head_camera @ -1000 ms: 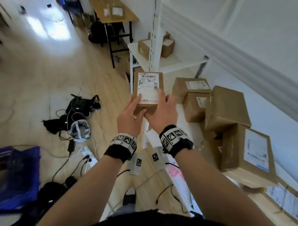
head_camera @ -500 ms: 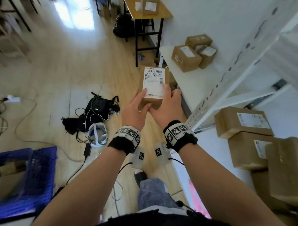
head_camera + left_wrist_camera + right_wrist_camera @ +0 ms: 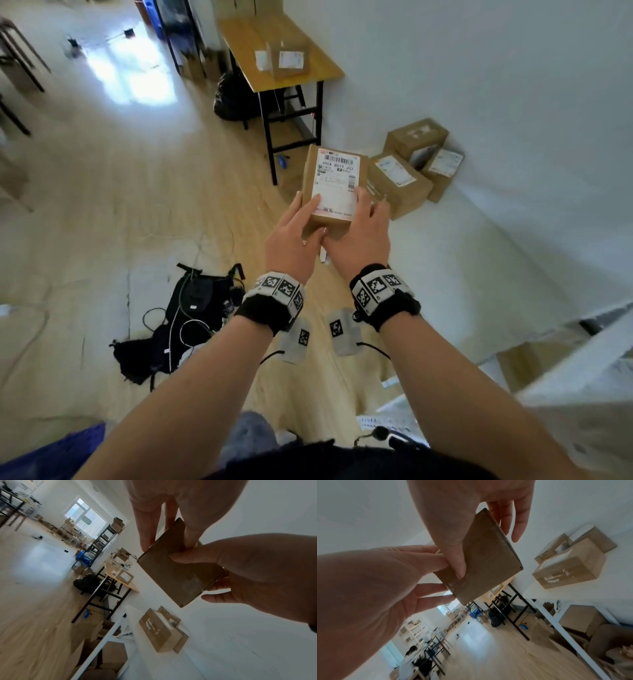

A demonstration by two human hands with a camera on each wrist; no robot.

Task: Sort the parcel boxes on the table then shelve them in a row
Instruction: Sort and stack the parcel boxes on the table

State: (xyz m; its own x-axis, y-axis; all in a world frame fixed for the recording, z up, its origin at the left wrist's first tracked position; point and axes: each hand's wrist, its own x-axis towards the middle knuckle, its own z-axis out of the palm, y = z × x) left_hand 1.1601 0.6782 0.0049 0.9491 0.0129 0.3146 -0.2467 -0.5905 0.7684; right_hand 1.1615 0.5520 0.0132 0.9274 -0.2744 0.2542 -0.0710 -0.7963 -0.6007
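I hold a small brown parcel box (image 3: 334, 192) with a white barcode label facing up, in the air over the near edge of the white shelf (image 3: 462, 274). My left hand (image 3: 294, 236) grips its left side and near end, thumb on the label. My right hand (image 3: 359, 236) grips the right side, thumb on top. In the wrist views the box's plain underside (image 3: 178, 574) (image 3: 486, 561) shows, with fingers of both hands curled beneath it. Three labelled boxes (image 3: 399, 185) stand grouped at the shelf's far end against the wall, just beyond the held box.
A wooden table (image 3: 325, 68) with black legs stands past the shelf and carries a box (image 3: 286, 60). A black bag with cables (image 3: 191, 318) lies on the floor at left. A blue crate (image 3: 51, 455) sits near left. A white shelf post (image 3: 575, 363) crosses lower right, with boxes below it.
My view has swung from the stacked boxes on the table to the white shelf. Both hands have carried the box along and keep the same grip, and it now sits close to the three shelved boxes.
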